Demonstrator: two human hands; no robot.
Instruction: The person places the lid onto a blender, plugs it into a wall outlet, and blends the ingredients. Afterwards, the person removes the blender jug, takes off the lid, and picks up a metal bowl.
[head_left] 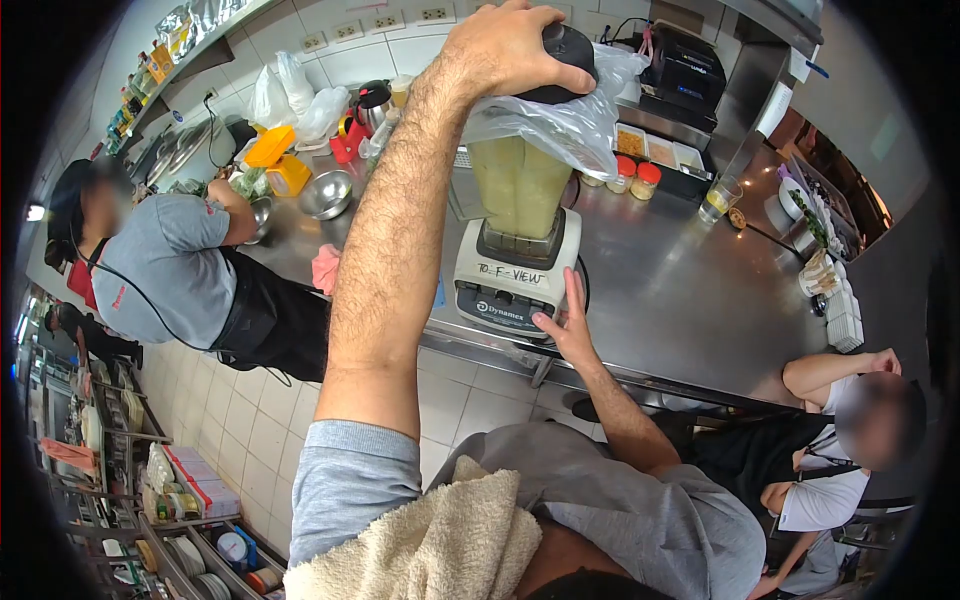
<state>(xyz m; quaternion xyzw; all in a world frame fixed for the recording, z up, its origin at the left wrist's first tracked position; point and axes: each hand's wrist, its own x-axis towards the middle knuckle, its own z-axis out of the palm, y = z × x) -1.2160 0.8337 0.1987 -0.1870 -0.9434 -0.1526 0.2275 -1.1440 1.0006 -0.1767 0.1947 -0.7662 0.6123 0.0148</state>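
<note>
A blender stands upright on the steel counter, its white base [563, 255] marked "TO. F-VIEW" and Dynamex. Pale green contents fill much of the clear jug [515, 185]. A clear plastic bag [585, 130] drapes over the jug's top, around the black lid [568, 62]. My left hand [500, 50] reaches up and grips that lid from above, fingers curled over it. Down at the base's front right corner is my right hand [570, 325], fingers stretched out along its side and thumb at the control panel [500, 308].
On the left, a co-worker [165, 270] stands at the counter near a steel bowl [327, 194] and yellow scale [290, 175]. Red-lidded jars [645, 181] and a glass [718, 200] stand behind the blender to the right. Another person [815, 470] is at lower right.
</note>
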